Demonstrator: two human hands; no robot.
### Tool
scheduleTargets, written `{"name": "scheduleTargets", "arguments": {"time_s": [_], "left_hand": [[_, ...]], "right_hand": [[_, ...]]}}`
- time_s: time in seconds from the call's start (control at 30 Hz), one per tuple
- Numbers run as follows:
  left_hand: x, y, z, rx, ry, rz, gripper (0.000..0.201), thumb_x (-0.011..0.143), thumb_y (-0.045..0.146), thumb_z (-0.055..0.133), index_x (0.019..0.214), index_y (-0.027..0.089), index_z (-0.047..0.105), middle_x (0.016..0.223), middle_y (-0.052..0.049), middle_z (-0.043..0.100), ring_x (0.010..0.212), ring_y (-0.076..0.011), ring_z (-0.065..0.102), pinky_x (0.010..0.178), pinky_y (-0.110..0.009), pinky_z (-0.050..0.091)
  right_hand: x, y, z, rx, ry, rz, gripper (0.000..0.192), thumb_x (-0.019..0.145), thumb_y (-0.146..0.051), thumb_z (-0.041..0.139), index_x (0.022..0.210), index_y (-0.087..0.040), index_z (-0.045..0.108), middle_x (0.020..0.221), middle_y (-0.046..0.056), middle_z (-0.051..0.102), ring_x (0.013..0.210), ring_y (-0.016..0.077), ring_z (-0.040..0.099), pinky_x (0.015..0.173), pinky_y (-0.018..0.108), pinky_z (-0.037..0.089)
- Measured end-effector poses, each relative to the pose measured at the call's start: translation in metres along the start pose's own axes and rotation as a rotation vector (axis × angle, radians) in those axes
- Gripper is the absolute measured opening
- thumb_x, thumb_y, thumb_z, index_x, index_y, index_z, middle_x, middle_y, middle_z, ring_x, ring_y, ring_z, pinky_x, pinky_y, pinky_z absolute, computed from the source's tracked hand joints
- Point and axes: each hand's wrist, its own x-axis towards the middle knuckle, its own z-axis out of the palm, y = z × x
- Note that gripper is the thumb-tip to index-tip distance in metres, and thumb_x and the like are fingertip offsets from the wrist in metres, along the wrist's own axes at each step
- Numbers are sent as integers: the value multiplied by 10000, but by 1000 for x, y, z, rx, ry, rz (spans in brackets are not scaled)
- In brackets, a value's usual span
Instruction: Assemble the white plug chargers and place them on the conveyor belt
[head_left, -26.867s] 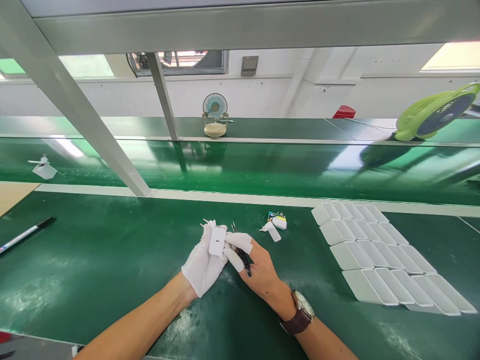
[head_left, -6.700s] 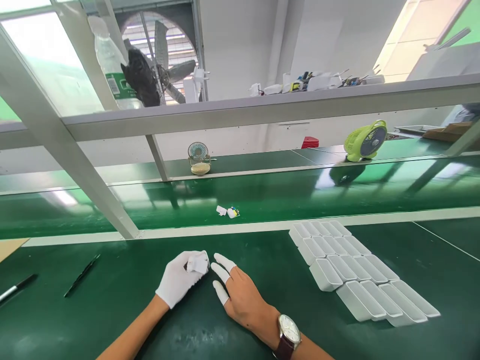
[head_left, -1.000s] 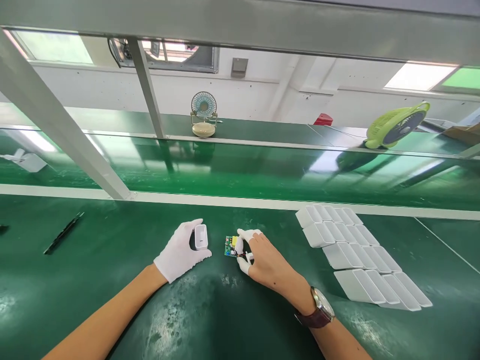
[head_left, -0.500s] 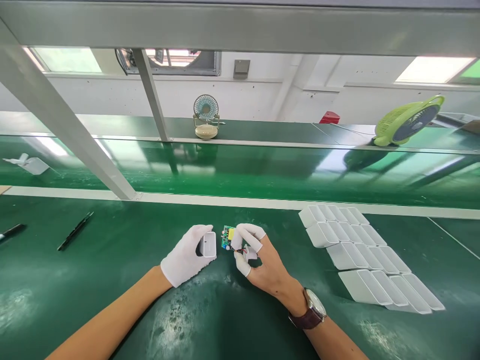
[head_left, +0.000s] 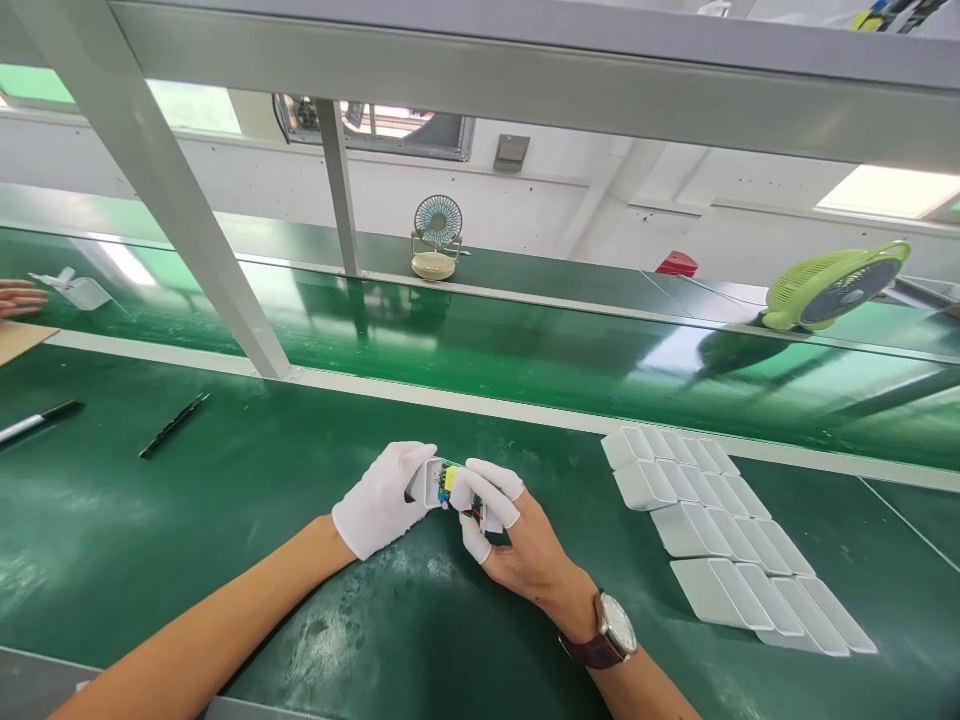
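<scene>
My left hand [head_left: 386, 497], in a white glove, is closed around a small white plastic housing [head_left: 433, 482] whose open end faces right. With white covers on several fingertips, my right hand [head_left: 506, 520] pinches a green circuit board [head_left: 445, 484] that carries a yellow component and has red and black wires. The board's left edge is at the mouth of the housing; whether it has entered cannot be made out. A white piece [head_left: 491, 519] shows beneath my right fingers, partly hidden.
Rows of white housings [head_left: 712, 510] stand at right on the green bench [head_left: 300, 610]. At left lie a black pen-like tool [head_left: 174, 426] and a marker [head_left: 37, 420]. Beyond the rail are a small fan [head_left: 437, 235], a green fan [head_left: 836, 285] and another person's hand [head_left: 21, 298].
My right hand has brought the circuit board left to the housing's opening. The camera view has tilted, and another person's hand has appeared at far left.
</scene>
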Motion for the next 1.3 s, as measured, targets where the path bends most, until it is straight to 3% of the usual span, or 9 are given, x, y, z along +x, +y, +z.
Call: {"name": "scheduleTargets", "arguments": {"time_s": [0.1, 0.3, 0.63, 1.3], "left_hand": [[1, 0, -1, 9, -2, 20, 611, 833, 172, 656, 1377, 258, 391, 1171, -125, 596, 1055, -264, 644, 898, -443, 579], [4, -3, -1, 0, -32, 63, 658, 830, 135, 646, 1409, 259, 358, 1201, -130, 602, 1066, -262, 626, 896, -449, 573], [3, -4, 2, -6, -11, 135, 603, 837, 132, 647, 1379, 208, 393, 1182, -138, 611, 1055, -256, 622, 887, -455, 570], [2, -7, 3, -10, -30, 105, 589, 849, 221, 678, 1372, 210, 406, 1190, -144, 613, 1073, -270, 622, 881, -458, 564]], "right_hand": [[1, -1, -1, 24, -7, 37, 657, 891, -98, 558, 1474, -313, 345, 1353, 135, 566, 944, 215, 686, 787, 407, 629], [1, 2, -1, -27, -1, -23, 647, 884, -102, 581, 1471, -286, 378, 1347, 149, 579, 1088, 253, 662, 832, 428, 625], [3, 2, 2, -65, -17, -52, 613, 888, -93, 582, 1458, -240, 411, 1320, 165, 596, 1116, 258, 653, 849, 421, 631], [0, 6, 6, -84, -29, -53, 638, 908, -114, 583, 1497, -251, 376, 1353, 168, 585, 1189, 282, 625, 890, 439, 626]]}}
